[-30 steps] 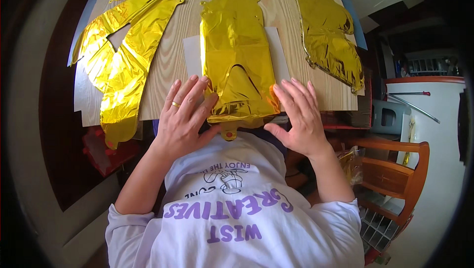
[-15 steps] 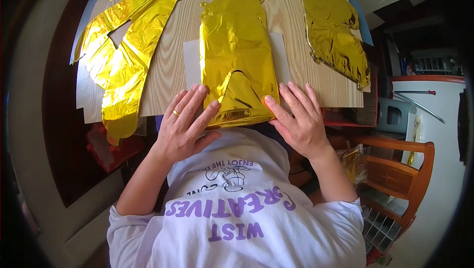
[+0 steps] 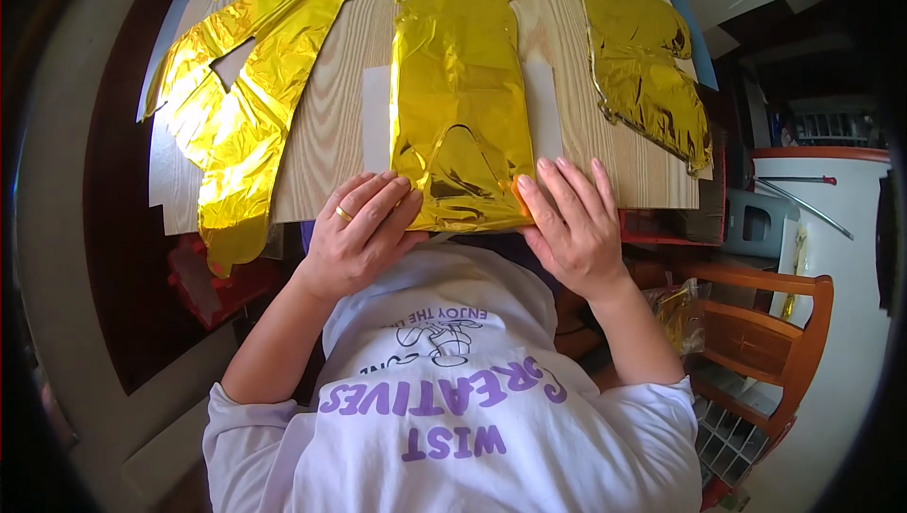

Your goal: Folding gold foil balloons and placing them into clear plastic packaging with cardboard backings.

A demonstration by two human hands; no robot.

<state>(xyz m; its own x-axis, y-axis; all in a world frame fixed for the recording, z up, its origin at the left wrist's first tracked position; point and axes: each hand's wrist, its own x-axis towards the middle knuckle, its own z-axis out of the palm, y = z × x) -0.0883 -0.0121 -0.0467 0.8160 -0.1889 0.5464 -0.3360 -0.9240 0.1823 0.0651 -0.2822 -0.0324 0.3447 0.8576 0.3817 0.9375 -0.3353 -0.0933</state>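
**Both hands flat on the middle gold foil balloon**

At the near edge of the wooden table [image 3: 331, 126], we have the deflated gold foil balloon [image 3: 458, 107] lying flat on a white sheet of paper [image 3: 376, 116], its lower end folded up into a peak. Our left hand [image 3: 359, 234] rests on the balloon's near-left corner, fingers extended and close together, palm down, a ring on one finger; it pinches nothing. Our right hand [image 3: 572, 225] lies at the near-right corner, fingers spread flat, pressing rather than gripping. Left of this balloon lies a crumpled gold foil letter balloon [image 3: 236, 116], overhanging the table edge. Right of it lies another gold foil balloon [image 3: 642, 59]. Beyond the right hand, beside the table, stands a wooden chair [image 3: 756, 333].
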